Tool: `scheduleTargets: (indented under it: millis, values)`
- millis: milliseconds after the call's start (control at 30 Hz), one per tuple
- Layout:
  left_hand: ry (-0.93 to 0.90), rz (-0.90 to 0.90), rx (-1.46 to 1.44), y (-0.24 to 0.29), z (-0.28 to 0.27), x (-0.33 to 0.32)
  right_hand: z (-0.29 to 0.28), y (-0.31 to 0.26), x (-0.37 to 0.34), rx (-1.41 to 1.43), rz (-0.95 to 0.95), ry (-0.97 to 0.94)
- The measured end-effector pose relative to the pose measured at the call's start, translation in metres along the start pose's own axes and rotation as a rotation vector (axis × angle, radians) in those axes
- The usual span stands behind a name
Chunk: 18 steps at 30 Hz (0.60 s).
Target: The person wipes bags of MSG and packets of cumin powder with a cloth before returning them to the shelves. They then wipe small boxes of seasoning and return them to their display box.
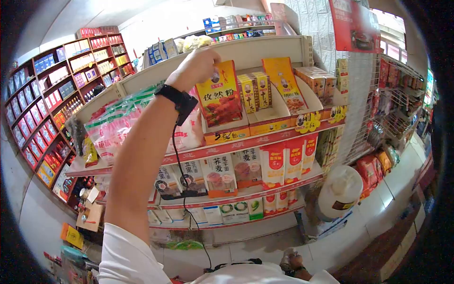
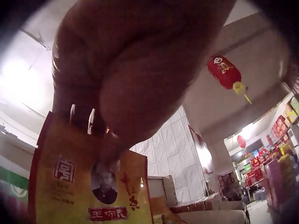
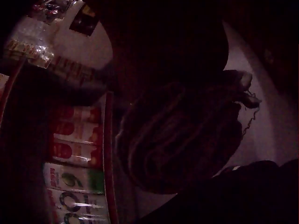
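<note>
The left hand (image 1: 197, 66) pinches the top of a glossy yellow-and-red packet (image 1: 220, 102), thumb in front, other fingers partly hidden behind it. The packet is upright at the cardboard tray (image 1: 228, 135) on the top shelf (image 1: 255, 143), between crinkled plastic bags (image 1: 111, 135) and slim boxes (image 1: 255, 90). A black cable (image 1: 182, 182) crosses the lower packs. The right hand (image 1: 292, 260) is low and dim; its grip cannot be told.

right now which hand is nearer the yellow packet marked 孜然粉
Left. The left hand grips the yellow packet near its top edge; the right hand is well away from it, low down by the person's body.
</note>
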<state>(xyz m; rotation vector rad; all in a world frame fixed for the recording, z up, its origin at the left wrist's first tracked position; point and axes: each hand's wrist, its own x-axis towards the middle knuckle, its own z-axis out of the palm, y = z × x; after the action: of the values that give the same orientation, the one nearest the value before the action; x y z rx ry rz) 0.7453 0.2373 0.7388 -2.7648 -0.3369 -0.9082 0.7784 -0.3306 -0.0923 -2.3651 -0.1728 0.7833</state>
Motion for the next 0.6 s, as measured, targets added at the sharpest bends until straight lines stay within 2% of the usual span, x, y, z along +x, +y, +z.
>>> scheduleTargets:
  millis: [33, 100, 133, 200, 233, 333, 400, 533, 600]
  values:
    - [0.0, -0.001, 0.001, 0.005, -0.001, -0.002, 0.008, 0.01, 0.013, -0.001, -0.001, -0.001]
    - [-0.202, -0.132, 0.011, 0.016, -0.007, -0.005, 0.03, 0.049, 0.058, -0.342, -0.044, -0.133]
    - [-0.199, -0.135, 0.013, 0.012, -0.003, -0.006, 0.038, 0.071, 0.073, -0.345, -0.048, -0.131]
    - [-0.083, -0.078, 0.006, 0.0, 0.012, -0.007, 0.041, 0.089, 0.08, -0.873, -0.604, -0.128]
    - [-0.1, -0.061, 0.047, 0.0, 0.012, -0.008, 0.04, 0.085, 0.079, -0.873, -0.606, -0.127]
    - [-0.047, -0.112, -0.034, 0.001, 0.017, -0.007, 0.036, 0.072, 0.06, -0.415, -0.181, -0.048]
    - [-0.039, -0.071, -0.003, -0.002, 0.02, -0.006, 0.029, 0.062, 0.046, -0.106, 0.102, 0.004]
    - [-0.059, -0.034, 0.077, 0.022, 0.003, -0.017, 0.03, 0.079, 0.049, -0.137, 0.082, -0.05]
    - [-0.029, -0.022, 0.096, 0.015, 0.012, -0.011, 0.03, 0.085, 0.053, -0.157, 0.064, -0.086]
